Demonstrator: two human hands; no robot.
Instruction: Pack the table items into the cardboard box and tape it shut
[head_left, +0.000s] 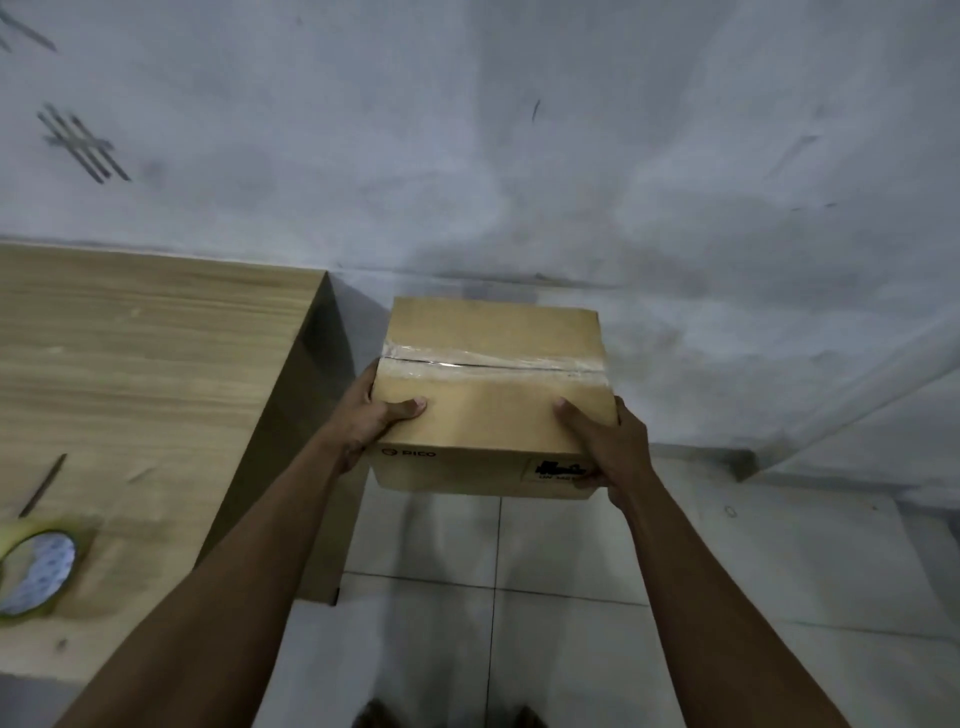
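Observation:
A closed cardboard box hangs in the air over the floor, to the right of the table. Clear tape runs along the seam between its top flaps. My left hand grips the box's left side, thumb lying on the top. My right hand grips the right near corner, thumb on the top and fingers wrapped around the side. A roll of tape lies flat on the wooden table at the lower left.
A thin dark stick-like item lies on the table just beyond the tape roll. Pale tiled floor spreads under the box. A grey wall rises behind, with a low step along its right side.

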